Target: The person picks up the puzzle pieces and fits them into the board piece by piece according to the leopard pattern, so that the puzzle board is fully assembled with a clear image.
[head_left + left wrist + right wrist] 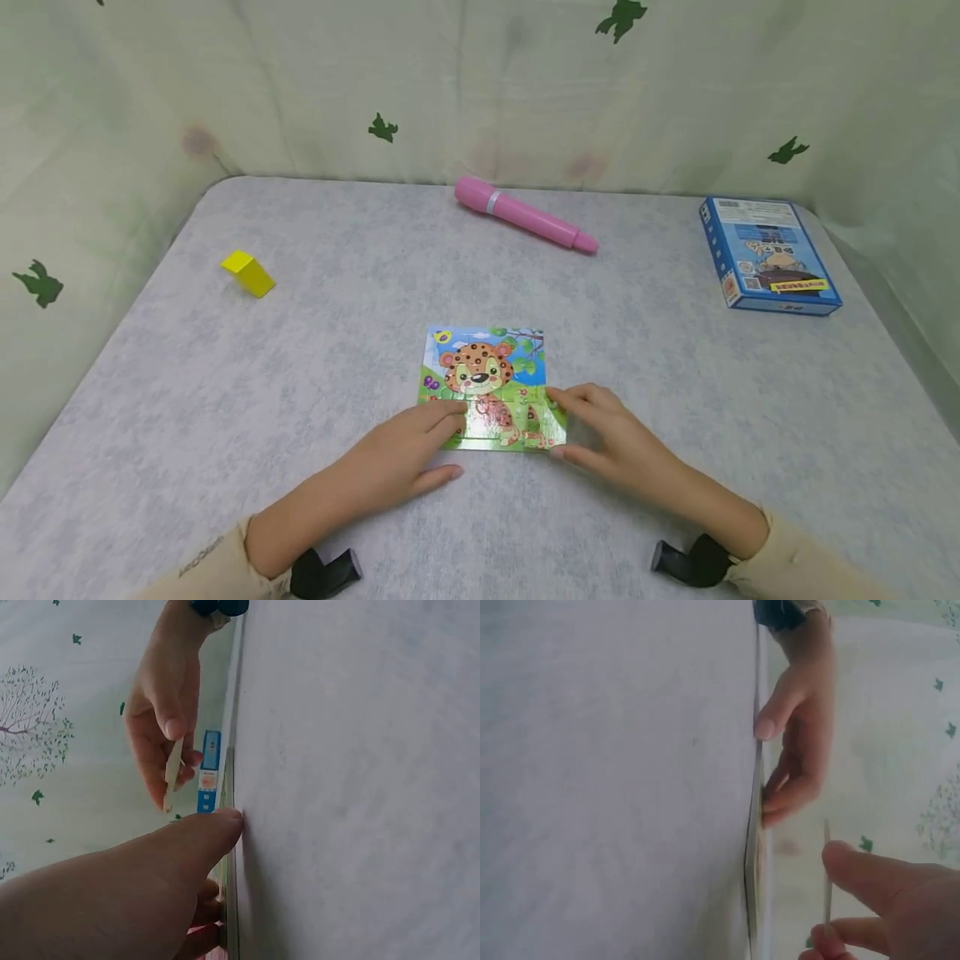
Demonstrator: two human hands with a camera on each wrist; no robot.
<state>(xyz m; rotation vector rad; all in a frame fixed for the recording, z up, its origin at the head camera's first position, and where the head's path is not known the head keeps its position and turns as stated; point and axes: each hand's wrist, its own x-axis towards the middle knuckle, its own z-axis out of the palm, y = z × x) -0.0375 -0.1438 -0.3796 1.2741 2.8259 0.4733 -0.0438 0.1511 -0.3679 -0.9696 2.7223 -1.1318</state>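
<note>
A square leopard jigsaw puzzle (480,375) lies flat on the table in front of me. My left hand (405,450) rests its fingers on the puzzle's lower left part, its thumb by the near edge. Over the lower right corner, my right hand (615,437) pinches a thin puzzle piece (551,427) between thumb and fingers. From the left wrist view, that piece (173,772) is tilted and raised off the table. The right wrist view shows it edge-on, apart from the board. The board beneath the piece is partly hidden.
A pink marker-shaped toy (525,218) lies at the table's far edge. At the back right sits a blue box (772,258), and a yellow block (250,273) stands at the left. A patterned curtain (517,92) hangs behind the grey table (337,250).
</note>
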